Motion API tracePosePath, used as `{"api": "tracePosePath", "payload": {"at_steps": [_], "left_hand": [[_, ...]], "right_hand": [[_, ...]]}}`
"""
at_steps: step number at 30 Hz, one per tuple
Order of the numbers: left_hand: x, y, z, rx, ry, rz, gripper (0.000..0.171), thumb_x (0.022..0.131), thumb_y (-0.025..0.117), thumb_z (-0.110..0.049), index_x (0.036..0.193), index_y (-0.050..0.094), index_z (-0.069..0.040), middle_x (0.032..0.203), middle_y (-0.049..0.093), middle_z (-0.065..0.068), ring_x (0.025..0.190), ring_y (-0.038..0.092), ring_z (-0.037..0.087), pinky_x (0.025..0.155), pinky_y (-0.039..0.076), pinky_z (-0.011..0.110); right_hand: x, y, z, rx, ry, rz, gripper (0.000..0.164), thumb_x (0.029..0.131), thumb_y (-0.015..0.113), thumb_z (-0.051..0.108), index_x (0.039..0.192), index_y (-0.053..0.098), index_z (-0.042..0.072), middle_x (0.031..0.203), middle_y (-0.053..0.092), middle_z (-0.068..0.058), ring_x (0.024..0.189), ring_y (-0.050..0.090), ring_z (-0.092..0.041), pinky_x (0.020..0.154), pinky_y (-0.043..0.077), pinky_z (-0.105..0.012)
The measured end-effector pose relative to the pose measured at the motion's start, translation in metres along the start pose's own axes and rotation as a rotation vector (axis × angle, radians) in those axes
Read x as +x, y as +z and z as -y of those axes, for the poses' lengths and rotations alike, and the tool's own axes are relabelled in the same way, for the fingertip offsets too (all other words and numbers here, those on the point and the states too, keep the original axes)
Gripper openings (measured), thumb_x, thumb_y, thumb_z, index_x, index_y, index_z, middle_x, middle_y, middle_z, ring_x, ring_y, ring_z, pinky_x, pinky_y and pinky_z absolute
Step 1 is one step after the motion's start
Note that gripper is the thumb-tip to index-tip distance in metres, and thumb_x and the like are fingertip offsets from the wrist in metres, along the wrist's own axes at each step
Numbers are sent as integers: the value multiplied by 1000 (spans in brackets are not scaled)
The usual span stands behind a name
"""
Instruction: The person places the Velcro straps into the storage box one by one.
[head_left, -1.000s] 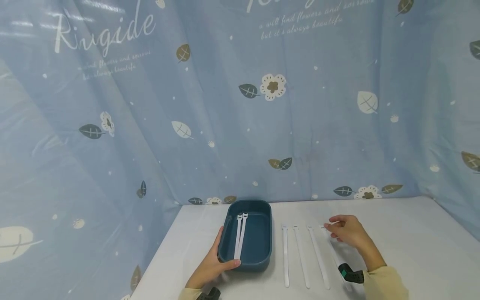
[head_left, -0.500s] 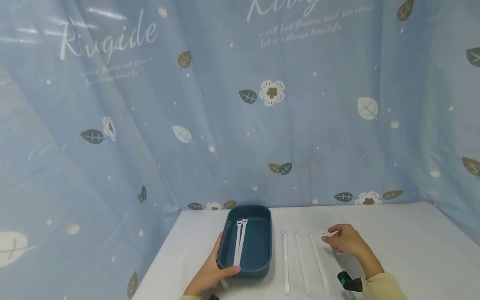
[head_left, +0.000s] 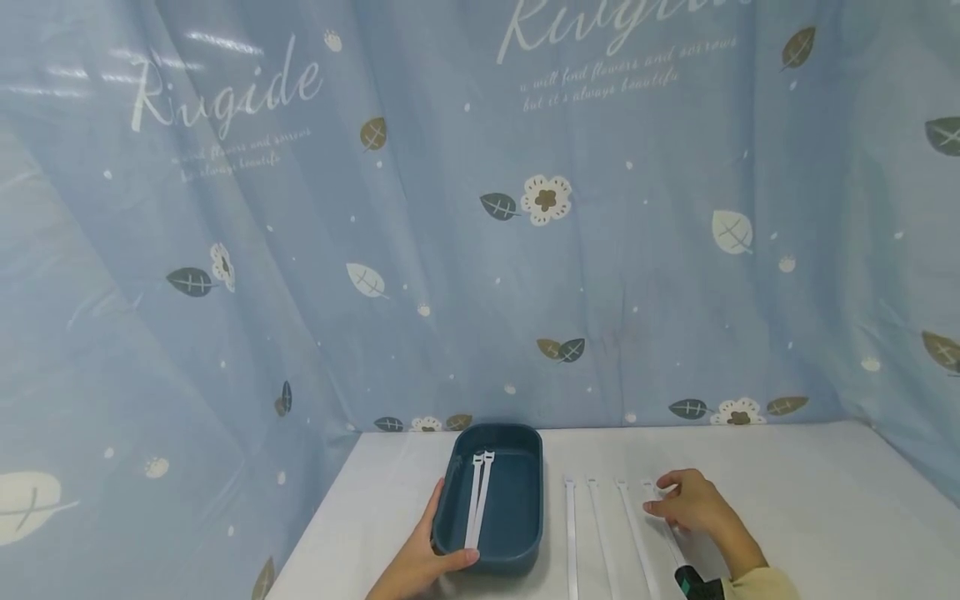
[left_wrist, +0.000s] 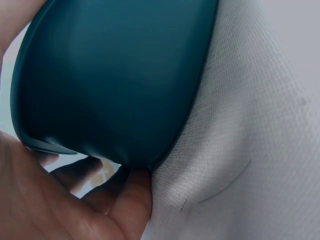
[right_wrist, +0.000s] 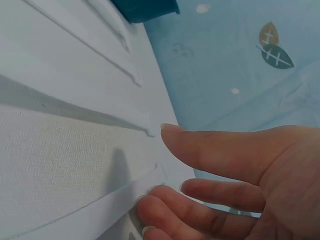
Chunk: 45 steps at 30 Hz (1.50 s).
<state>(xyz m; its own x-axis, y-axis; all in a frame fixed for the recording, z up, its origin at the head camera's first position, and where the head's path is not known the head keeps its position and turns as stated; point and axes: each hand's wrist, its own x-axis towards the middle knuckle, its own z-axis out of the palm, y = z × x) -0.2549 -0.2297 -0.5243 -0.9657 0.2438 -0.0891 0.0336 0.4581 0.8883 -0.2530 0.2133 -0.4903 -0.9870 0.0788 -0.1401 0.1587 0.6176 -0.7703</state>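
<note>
Bin, straps and two hands on a white table [head_left: 810, 500] before a blue curtain [head_left: 450, 250]. The left hand [head_left: 420, 557] grips the near left corner of the bin [head_left: 517, 508], its thumb at the near rim. Two straps [head_left: 484, 500] lie in the bin's left half; the head view alone shows them. Four more lie on the table to the bin's right, side by side. The right hand [head_left: 693, 504] is at the far part of the rightmost strap [head_left: 675, 546].

The left wrist view adds what the bin hides from above: bent fingers [left_wrist: 131, 205] against its outer wall, one reaching the foot of the wall, beside the table.

In the right wrist view, thumb and fingers stand apart, with the strap unpinched. Fingertips lie at the strap's edge; whether they touch it cannot be told. That view also shows shadows beneath the straps.
</note>
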Motion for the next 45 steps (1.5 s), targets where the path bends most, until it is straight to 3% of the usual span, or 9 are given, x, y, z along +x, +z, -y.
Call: {"api": "tracePosePath", "payload": {"at_steps": [7, 13, 19, 26, 31, 36, 39, 41, 45], "left_hand": [[-2, 0, 7, -40, -14, 42, 122, 86, 81, -50, 168, -5, -21, 171, 10, 29, 150, 27, 58, 111, 37, 75], [-4, 1, 12, -286, -17, 165, 119, 93, 76, -37, 166, -16, -20, 167, 6, 37, 133, 57, 40, 104, 56, 53], [-9, 2, 14, -429, -27, 228, 117, 96, 72, -31, 163, -24, -20, 165, -1, 40, 131, 60, 35, 103, 56, 52], [-7, 2, 18, -376, 37, 226, 122, 94, 74, -34, 162, -25, -10, 163, -6, 44, 138, 51, 48, 106, 53, 58], [-4, 3, 24, -264, 115, 195, 125, 91, 77, -33, 160, -22, 0, 161, -7, 46, 143, 29, 66, 107, 46, 69], [0, 3, 29, -222, 202, 188, 121, 90, 75, -22, 158, -21, 7, 159, -8, 49, 142, 18, 72, 105, 42, 75], [9, 1, 43, -227, 288, 197, 123, 91, 74, -41, 157, -17, 11, 158, -11, 51, 144, 10, 72, 104, 36, 83], [16, -1, 56, -235, 342, 203, 129, 88, 68, -62, 156, -14, 12, 157, -13, 51, 153, 17, 55, 104, 30, 86], [28, 0, 74, -226, 452, 193, 136, 77, 52, -86, 160, -3, 6, 155, -15, 53, 144, 19, -13, 106, 14, 90]], "right_hand": [[-1, 5, -6, -11, 2, -10, 57, 79, 87, 17, 119, 62, -14, 74, 65, -8, 63, 61, -19, 57, 51, -32], [-1, 13, -13, -50, 19, -24, 56, 74, 90, 16, 115, 64, -12, 77, 66, -8, 65, 62, -19, 58, 52, -32], [-2, 19, -15, -56, 26, -26, 58, 69, 92, 11, 114, 64, -12, 79, 65, -10, 66, 62, -21, 59, 51, -33], [-5, 22, -17, -71, 63, 0, 60, 68, 93, 7, 115, 62, -13, 86, 66, -12, 69, 62, -23, 62, 53, -35], [-7, 23, -17, -98, 76, 18, 57, 68, 91, 6, 114, 62, -13, 88, 68, -14, 73, 64, -23, 66, 56, -39], [-6, 25, -22, -103, 74, 19, 54, 68, 90, 4, 112, 63, -12, 86, 66, -13, 75, 61, -24, 67, 55, -39], [-2, 26, -25, -106, 97, 17, 53, 68, 89, 4, 112, 64, -11, 87, 66, -14, 77, 61, -25, 68, 56, -41], [0, 26, -25, -117, 110, 14, 51, 68, 88, 3, 111, 64, -10, 87, 66, -15, 78, 62, -26, 71, 56, -44], [1, 25, -25, -142, 119, 2, 48, 68, 85, 3, 110, 65, -9, 88, 68, -15, 81, 62, -29, 78, 57, -53]]}}
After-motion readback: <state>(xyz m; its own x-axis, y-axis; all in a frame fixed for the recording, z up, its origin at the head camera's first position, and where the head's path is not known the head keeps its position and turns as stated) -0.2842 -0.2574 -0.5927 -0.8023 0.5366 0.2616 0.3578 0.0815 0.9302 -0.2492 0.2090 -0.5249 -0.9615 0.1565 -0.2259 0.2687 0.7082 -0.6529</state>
